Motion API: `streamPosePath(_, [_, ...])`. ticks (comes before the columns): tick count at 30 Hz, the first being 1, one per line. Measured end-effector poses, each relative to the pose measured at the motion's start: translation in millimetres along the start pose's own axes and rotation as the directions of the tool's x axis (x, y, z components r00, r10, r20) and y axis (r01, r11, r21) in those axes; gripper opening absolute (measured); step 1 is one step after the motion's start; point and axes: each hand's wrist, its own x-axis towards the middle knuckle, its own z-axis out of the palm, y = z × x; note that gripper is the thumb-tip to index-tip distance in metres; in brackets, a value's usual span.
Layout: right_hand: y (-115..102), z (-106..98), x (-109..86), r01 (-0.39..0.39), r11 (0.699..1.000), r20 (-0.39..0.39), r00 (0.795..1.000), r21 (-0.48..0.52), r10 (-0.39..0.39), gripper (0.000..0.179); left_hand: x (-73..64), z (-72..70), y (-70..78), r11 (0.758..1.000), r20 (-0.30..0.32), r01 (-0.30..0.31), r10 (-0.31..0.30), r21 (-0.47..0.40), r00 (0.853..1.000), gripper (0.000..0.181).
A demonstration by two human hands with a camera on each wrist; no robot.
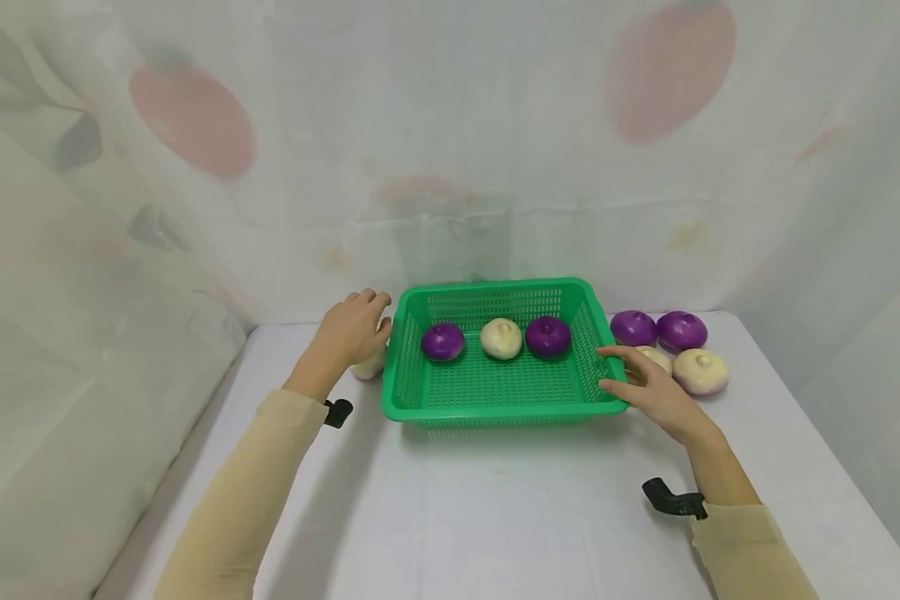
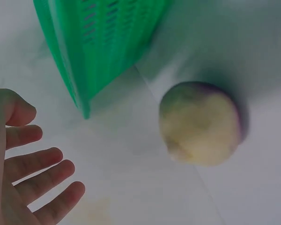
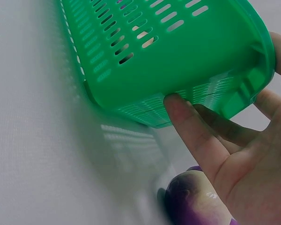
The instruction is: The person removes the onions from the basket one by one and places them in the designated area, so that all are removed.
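A green plastic basket with slotted walls stands on the table, holding a purple turnip at left, a white turnip in the middle and a darker purple turnip at right. My right hand grips the basket's right rim, some fingers over the edge and others against the outer wall. Beyond the left rim is my left hand, fingers spread and holding nothing in the left wrist view. A white turnip with a purple underside lies on the table below it, partly hidden in the head view.
Right of the basket lie two purple turnips and two whitish ones, one partly behind my right hand. The white-covered table ends at the back against a hanging curtain with a faded print. More curtain hangs at both sides.
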Motion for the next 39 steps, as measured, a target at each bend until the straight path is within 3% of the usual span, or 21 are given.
streamPosePath(6, [0, -1, 1.2, 0.005, 1.000, -0.001, 1.000, 0.005, -0.005, 0.057, 18.6, -8.4, 19.6, 1.000, 0.016, -0.014, 0.014, 0.025, 1.000, 0.039])
streamPosePath(16, [0, -1, 2.1, 0.008, 1.000, -0.001, 1.000, 0.002, -0.008, 0.057, 37.8, -13.2, 43.5, 0.999, 0.059, 0.034, -0.035, 0.013, 0.998, 0.043])
streamPosePath(30, [3, 0, 1.4, 0.008, 1.000, 0.004, 1.000, 0.009, -0.008, 0.056, 58.1, 8.4, 77.7, 0.996, 0.154, 0.088, -0.086, -0.008, 0.984, 0.051])
streamPosePath(39, [3, 1, 1.5, 0.013, 1.000, 0.000, 1.000, 0.003, -0.013, 0.056, 63.2, 19.3, 86.6, 0.991, 0.248, 0.131, -0.123, -0.014, 0.961, 0.056])
